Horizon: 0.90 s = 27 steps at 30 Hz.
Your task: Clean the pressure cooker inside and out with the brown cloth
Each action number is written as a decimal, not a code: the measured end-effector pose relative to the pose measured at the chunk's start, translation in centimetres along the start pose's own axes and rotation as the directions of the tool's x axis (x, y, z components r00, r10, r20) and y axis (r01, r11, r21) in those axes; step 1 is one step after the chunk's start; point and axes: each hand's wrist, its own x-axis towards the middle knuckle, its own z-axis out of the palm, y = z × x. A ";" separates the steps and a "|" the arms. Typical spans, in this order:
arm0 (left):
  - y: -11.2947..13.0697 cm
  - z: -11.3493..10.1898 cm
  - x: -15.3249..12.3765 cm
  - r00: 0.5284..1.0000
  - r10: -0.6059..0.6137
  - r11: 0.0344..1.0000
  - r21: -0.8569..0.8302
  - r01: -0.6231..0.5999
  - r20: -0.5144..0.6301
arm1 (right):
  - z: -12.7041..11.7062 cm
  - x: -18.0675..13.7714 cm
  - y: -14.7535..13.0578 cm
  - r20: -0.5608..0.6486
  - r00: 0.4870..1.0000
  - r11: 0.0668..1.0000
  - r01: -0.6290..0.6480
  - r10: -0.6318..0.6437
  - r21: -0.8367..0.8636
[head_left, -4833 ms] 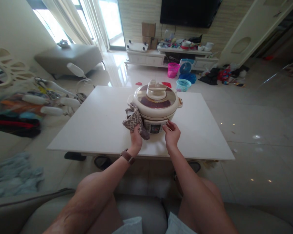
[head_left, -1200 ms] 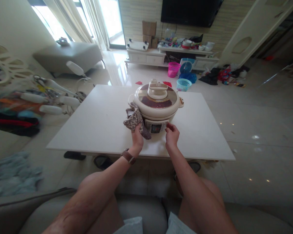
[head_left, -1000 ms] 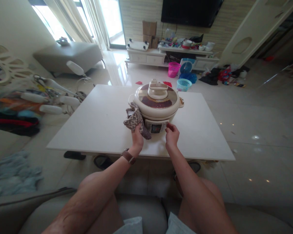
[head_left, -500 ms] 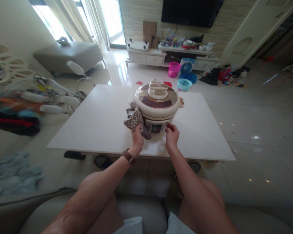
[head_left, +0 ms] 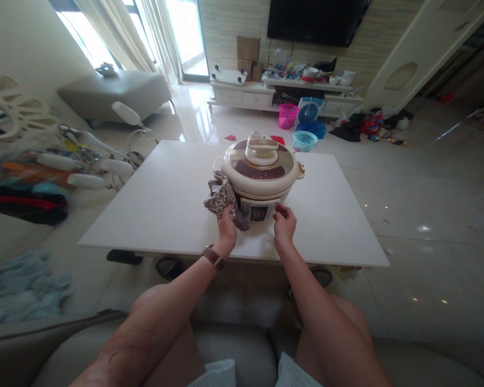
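A cream electric pressure cooker (head_left: 262,185) stands upright on the white table (head_left: 157,209), its shiny lid on and its dark display facing me. My left hand (head_left: 227,228) is closed around a brown patterned cloth (head_left: 220,200), which is bunched against the cooker's left side. Part of the cloth hangs down beside the control panel (head_left: 260,212). At the panel's right edge is my right hand (head_left: 284,223), its fingers curled in and the fingertips against the cooker. Whether anything is pinched between them is hidden.
Beyond the table, a pink basket (head_left: 287,115) and a light blue basket (head_left: 305,141) stand on the floor. A low white cabinet (head_left: 258,99) bears boxes and clutter. To the left, white lamp arms (head_left: 126,113) reach close to the table's edge.
Both hands and the cloth stay in almost the same place against the cooker. The picture on the display looks slightly different, and the whole view has shifted a little.
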 end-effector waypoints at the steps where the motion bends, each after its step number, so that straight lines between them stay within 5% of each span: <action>1: -0.2 0.1 0.4 0.999 -0.034 0.999 -0.008 0.033 -0.017 | 0.0 0.0 0.0 0.001 1.000 1.000 0.001 -0.001 0.001; 6: -1.3 0.5 1.9 0.944 -0.325 0.943 -0.094 0.319 -0.053 | 0.0 0.0 0.0 -0.002 1.000 1.000 -0.011 0.011 0.018; 9: -1.8 0.8 2.2 0.915 -0.396 0.914 -0.121 0.386 -0.073 | 0.0 0.0 -0.2 -0.005 1.000 0.999 -0.020 0.021 0.031; 16: -0.4 1.2 3.5 0.914 -0.404 0.900 -0.168 0.403 0.028 | 0.1 -0.1 -0.3 0.007 1.000 0.998 -0.029 0.029 0.048; 23: 1.5 1.1 5.5 0.986 -0.150 0.973 -0.163 0.161 0.077 | 0.1 -0.2 -0.3 0.012 1.000 0.997 -0.027 0.027 0.067; 27: 1.6 1.0 6.7 0.981 -0.176 0.974 -0.131 0.186 0.085 | 0.0 -0.1 -0.2 0.012 1.000 0.997 -0.027 0.027 0.066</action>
